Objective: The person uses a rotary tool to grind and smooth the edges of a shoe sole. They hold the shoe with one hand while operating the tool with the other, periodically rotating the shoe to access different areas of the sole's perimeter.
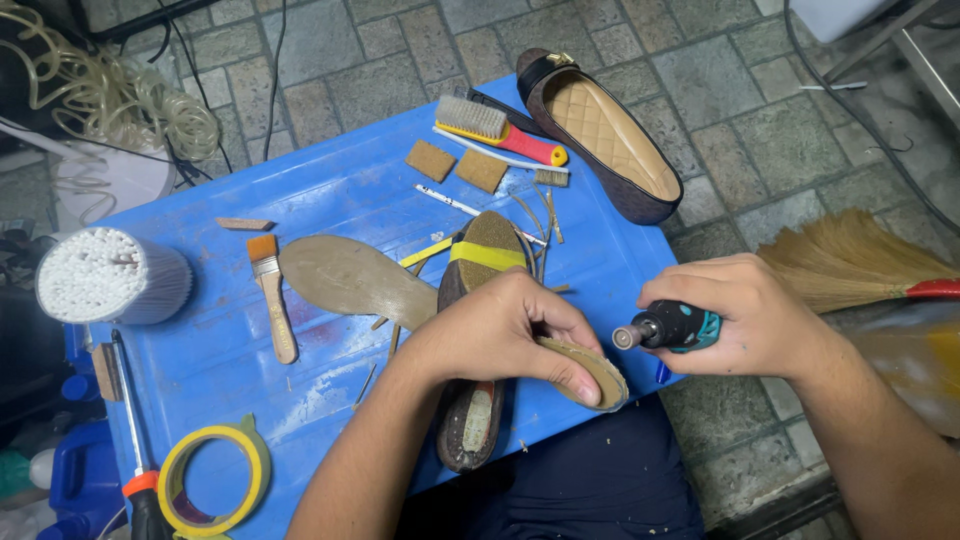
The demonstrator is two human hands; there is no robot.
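A: What's in hand right now?

B: The left hand (505, 335) is closed around a thin tan sole piece (590, 368), holding it out past the near edge of the blue counter (330, 190). The right hand (745, 315) is wrapped tight around a small rotary tool (668, 327), its tip just beside the sole piece's end, apart from it as far as I can tell.

A: So which step is that?

B: I'd judge it's grinding or roughening the sole's edge, with the tool about to meet it.

A: And the shoe itself?

B: A dark shoe (475, 340) with a yellow band lies sole-up under the left hand. A loose insole (350, 275) sits to its left, beside a small paintbrush (272, 295). A second flat shoe (605, 135) rests at the far corner, near a red-handled brush (500, 130).

A: What does the next move call for?

B: Probably a steady grip on the sole piece and light contact, keeping the fingers clear of the tip.
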